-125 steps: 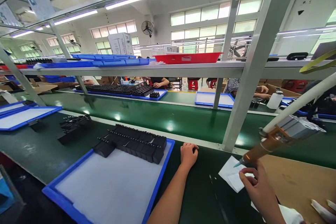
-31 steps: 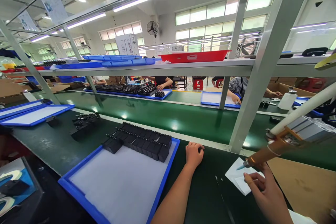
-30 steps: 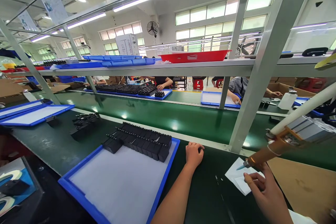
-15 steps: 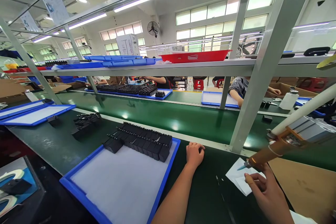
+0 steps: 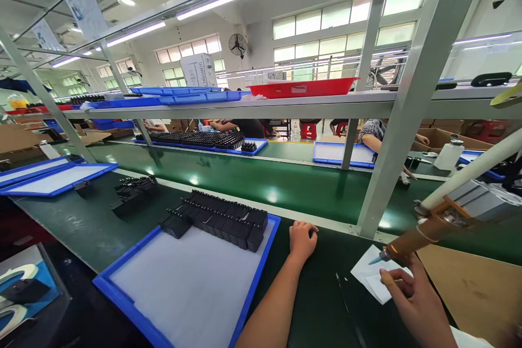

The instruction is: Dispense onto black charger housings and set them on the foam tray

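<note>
My left hand (image 5: 303, 240) rests on the dark green bench, right of the blue-rimmed tray (image 5: 179, 288). Its fingers are curled in, and I see nothing in them. Rows of black block-shaped parts (image 5: 222, 220) stand along the tray's far side. On the right, my right hand (image 5: 416, 296) is beside a dispenser with a brown barrel (image 5: 420, 236) and a pale blue nozzle tip. The thumb is apart from the bent fingers, and the index finger reaches up against or behind the barrel. Beneath the nozzle lies folded white paper (image 5: 373, 272), partly covered by that hand.
A loose pile of black parts (image 5: 134, 190) is left of the tray. A metal post (image 5: 408, 119) rises behind the paper, carrying a shelf with a red tray (image 5: 302, 87). Brown cardboard (image 5: 477, 288) lies at right. Across the green belt (image 5: 244, 179), a co-worker's arm (image 5: 373, 144) shows.
Both my hands, the dispenser and the tray stay where they were. Across the belt, the co-worker's arm has shifted, and a hand now touches a small dark part right of the post.
</note>
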The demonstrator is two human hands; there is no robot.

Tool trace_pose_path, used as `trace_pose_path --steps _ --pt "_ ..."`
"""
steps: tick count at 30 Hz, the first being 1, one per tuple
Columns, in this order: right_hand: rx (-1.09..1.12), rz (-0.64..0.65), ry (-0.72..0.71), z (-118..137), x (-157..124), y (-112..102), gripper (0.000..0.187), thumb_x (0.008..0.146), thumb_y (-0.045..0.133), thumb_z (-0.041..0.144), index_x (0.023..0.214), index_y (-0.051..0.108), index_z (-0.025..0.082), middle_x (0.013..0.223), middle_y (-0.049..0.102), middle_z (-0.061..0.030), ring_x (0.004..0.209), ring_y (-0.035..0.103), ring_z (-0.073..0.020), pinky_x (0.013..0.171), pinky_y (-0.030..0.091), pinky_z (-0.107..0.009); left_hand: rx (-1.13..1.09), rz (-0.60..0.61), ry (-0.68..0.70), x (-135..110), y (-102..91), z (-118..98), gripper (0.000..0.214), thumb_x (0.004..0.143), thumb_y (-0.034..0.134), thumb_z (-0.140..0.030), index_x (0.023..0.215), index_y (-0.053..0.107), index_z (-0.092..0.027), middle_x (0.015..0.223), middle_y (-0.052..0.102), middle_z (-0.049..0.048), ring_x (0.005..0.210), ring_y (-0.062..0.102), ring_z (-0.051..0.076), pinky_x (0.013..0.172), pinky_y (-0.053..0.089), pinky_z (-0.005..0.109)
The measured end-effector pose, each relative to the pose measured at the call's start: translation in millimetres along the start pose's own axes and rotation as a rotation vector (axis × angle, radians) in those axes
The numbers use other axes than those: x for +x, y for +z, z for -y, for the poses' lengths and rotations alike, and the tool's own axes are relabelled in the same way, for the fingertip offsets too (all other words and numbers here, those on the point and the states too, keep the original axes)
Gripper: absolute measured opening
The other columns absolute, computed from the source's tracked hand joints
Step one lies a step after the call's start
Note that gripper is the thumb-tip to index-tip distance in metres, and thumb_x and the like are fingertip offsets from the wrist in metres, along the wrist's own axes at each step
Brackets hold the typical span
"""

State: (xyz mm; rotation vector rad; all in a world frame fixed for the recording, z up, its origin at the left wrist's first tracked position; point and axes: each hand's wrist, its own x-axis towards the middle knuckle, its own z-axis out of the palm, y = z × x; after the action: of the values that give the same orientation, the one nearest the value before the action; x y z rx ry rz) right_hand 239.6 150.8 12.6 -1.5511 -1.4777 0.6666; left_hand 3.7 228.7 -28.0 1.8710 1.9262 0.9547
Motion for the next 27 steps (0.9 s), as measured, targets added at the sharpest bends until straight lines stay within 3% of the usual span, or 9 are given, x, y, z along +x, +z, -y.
trace_pose_path --steps 9,27 --pt "0.001 -0.044 0.024 22.2 -12.1 1.6 0.087 0.074 0.049 0.071 0.143 0.032 0.019 0.075 0.063 -0.0043 0.065 0.061 -0.0239 0.059 0.048 -0.036 0.001 0.006 -0.003 0.5 0.3 0.7 0.023 0.084 0.051 -0.02 0.091 0.071 -0.028 0.101 0.071 -0.0005 0.107 0.054 0.022 0.093 0.038 0.036" --pt "0.001 -0.028 -0.007 13.0 -8.6 1.5 0.088 0.075 0.049 0.07 0.143 0.03 0.019 0.075 0.063 -0.0049 0.07 0.063 -0.0257 0.062 0.049 -0.037 -0.004 -0.006 0.0 0.8 1.5 2.1 0.022 0.083 0.051 -0.02 0.09 0.071 -0.028 0.1 0.071 -0.0007 0.107 0.054 0.022 0.091 0.039 0.037"
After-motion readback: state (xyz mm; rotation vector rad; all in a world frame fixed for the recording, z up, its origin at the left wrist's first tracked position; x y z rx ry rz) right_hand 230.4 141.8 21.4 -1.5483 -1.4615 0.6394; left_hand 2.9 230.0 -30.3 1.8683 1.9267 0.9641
